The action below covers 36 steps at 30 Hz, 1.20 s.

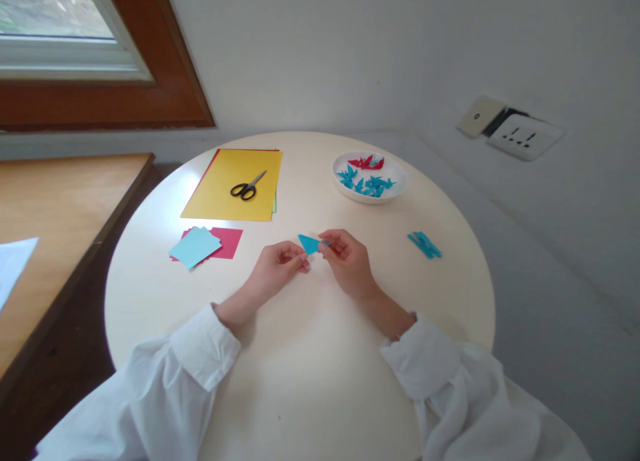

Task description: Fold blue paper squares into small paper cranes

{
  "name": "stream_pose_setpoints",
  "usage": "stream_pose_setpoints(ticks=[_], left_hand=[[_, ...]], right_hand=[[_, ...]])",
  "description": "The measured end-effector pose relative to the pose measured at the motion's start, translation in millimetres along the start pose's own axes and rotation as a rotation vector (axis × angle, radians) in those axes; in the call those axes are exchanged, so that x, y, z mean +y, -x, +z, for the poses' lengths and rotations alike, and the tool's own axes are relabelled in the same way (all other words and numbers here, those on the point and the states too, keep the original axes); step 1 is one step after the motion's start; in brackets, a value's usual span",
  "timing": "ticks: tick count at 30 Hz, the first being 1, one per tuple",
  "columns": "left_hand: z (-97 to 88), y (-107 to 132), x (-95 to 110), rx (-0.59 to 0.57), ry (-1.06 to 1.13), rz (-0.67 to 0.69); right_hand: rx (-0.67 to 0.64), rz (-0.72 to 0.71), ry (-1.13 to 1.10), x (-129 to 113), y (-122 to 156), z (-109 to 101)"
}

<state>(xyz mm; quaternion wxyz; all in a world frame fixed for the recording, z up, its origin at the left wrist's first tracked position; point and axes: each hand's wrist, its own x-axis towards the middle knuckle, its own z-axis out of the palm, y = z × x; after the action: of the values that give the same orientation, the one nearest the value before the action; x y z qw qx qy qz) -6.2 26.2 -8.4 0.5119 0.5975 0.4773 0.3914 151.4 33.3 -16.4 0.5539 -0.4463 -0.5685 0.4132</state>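
A small folded piece of blue paper (309, 243) is held up between my hands over the middle of the round table. My right hand (346, 259) pinches its right end between thumb and fingers. On the other side, my left hand (281, 266) has its thumb and fingers closed at the paper's lower left edge. Beyond them, a white dish (370, 197) holds several folded paper cranes (375, 186), most blue and some red. Several narrow folded blue paper pieces (425, 245) lie to the right of my right hand.
Black-handled scissors (245, 190) rest on yellow paper sheets (215, 204) at the back left. Nearer, light blue paper squares (196, 246) overlap red paper squares (231, 243). The white round table (310, 381) stands near a wall and a wooden desk (65, 201).
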Motion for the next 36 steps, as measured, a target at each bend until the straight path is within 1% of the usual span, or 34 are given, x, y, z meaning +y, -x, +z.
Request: stream_pose_setpoints(ticks=[3, 12, 18, 24, 28, 36], left_hand=[[-0.4, 0, 0, 0.0, 0.0, -0.016], [1.0, 1, 3, -0.054, 0.082, -0.002], [2.4, 0, 1, -0.008, 0.082, -0.022], [3.5, 2, 9, 0.034, 0.044, -0.036], [4.3, 3, 12, 0.041, 0.048, -0.037], [3.1, 3, 10, 0.034, 0.017, -0.01]], right_hand=[[0.006, 0.006, 0.01, 1, -1, -2], [-0.005, 0.002, 0.009, 3, 1, 0], [-0.021, 0.008, 0.006, 0, 2, 1], [-0.019, 0.001, 0.019, 3, 3, 2], [-0.024, 0.006, 0.031, 2, 3, 1], [-0.036, 0.031, 0.001, 2, 3, 1]])
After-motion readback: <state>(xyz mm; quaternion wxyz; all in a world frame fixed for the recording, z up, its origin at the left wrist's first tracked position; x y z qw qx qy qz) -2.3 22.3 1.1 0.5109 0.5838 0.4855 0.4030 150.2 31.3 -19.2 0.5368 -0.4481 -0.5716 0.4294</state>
